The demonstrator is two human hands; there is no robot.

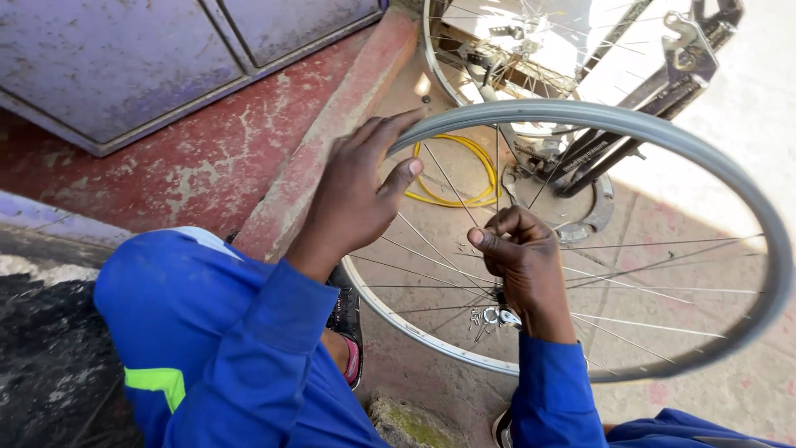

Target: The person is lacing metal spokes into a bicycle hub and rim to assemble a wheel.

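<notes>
bicycle wheel point(663, 133): left hand point(356, 195) open on its rim, right hand point(522, 253) pinching a spoke point(452, 184).

Grey wheel rim point(663, 133), yellow cable coil point(464, 178), blue sleeves point(274, 332) with a lime stripe point(153, 383), red floor point(199, 166).

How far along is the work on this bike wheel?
Done: many spokes already run from the hub to the rim. In hand: the left hand steadies the rim at its top edge, and the right hand pinches one spoke near the hub. Left: the rim is bare, with no tyre on it, and whether every spoke is fitted and tight can't be told.
</notes>
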